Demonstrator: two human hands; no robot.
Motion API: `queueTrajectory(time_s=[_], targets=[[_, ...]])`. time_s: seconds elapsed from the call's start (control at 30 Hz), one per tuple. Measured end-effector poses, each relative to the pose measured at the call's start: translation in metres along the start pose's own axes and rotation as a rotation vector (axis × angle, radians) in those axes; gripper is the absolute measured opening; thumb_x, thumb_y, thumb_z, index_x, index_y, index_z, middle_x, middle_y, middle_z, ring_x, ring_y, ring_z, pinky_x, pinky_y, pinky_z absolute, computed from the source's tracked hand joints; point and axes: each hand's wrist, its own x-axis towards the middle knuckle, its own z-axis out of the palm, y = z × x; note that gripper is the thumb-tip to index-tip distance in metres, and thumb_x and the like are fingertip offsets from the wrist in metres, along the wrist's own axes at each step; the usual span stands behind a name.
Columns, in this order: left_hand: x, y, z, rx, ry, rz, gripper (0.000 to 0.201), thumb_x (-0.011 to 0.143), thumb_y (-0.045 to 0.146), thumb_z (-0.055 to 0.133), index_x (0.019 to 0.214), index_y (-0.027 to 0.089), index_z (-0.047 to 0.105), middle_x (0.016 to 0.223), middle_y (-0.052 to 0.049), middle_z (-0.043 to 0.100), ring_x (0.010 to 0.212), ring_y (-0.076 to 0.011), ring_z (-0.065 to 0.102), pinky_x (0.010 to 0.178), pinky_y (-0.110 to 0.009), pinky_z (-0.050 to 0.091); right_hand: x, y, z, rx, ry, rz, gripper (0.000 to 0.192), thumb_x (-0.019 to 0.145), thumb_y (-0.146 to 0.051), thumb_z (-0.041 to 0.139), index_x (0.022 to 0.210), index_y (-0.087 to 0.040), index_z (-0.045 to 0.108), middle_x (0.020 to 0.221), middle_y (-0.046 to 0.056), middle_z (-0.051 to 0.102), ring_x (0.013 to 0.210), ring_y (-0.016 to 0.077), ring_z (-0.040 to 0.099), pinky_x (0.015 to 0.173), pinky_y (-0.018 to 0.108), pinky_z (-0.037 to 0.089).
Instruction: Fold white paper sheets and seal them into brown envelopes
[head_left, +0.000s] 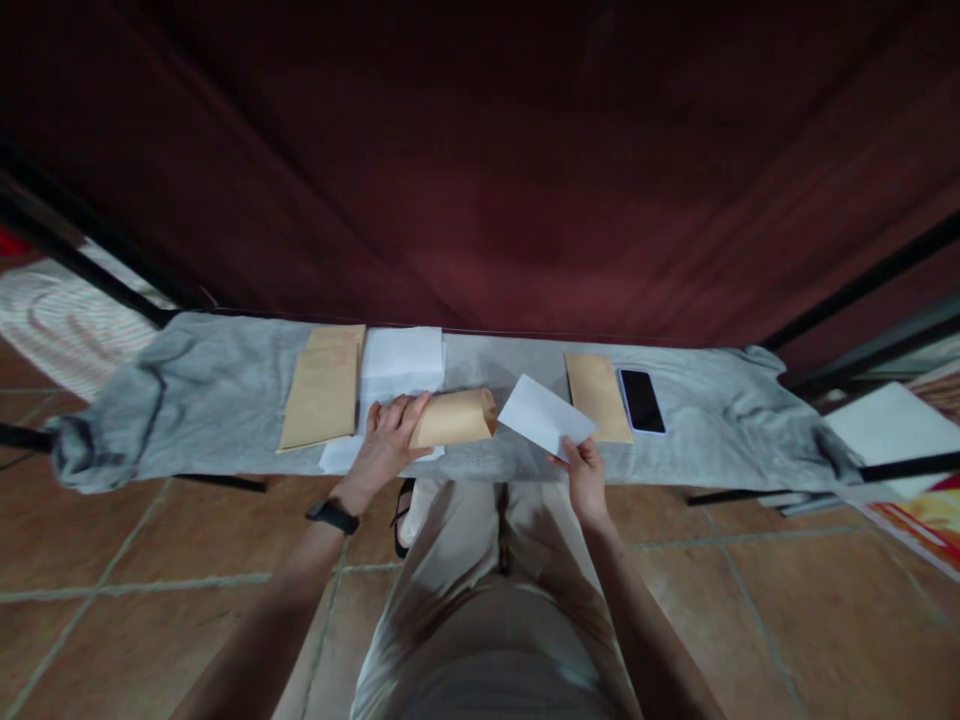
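Observation:
My left hand (391, 432) is closed round the left end of a brown paper envelope (454, 417), whose right end gapes apart. In my right hand (582, 466), pinched between thumb and fingers, is a folded white sheet of paper (546, 412). Its left corner lies close to the envelope's mouth, to the right of it. White papers (402, 358) lie behind and under my left hand. Farther left is a stack of brown envelopes (322, 390). Another brown envelope (600, 395) lies flat just right of the white sheet.
A phone (642, 402) lies beside the right-hand envelope. Grey cloth (705, 400) covers the narrow bench, with a dark red curtain (480, 200) behind it. Black metal bars (862, 295) slant at both ends. White and printed items (900, 430) sit low at the right.

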Motion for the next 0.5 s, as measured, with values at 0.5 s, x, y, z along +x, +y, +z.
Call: queueTrajectory(time_s=[0.5], targets=[[0.002,0.002,0.003,0.092,0.032,0.050,0.088,0.086,0.040,0.068,0.160,0.025,0.023,0.147,-0.019,0.047,0.139,-0.0360,0.041,0.120,-0.063,0.014,0.003,-0.027,0.006,-0.239,-0.083,-0.122,0.041,0.082,-0.060,0.063,0.090,-0.020,0.067,0.086,0.002,0.069,0.073,0.0181,0.063,0.059,0.031,0.061]])
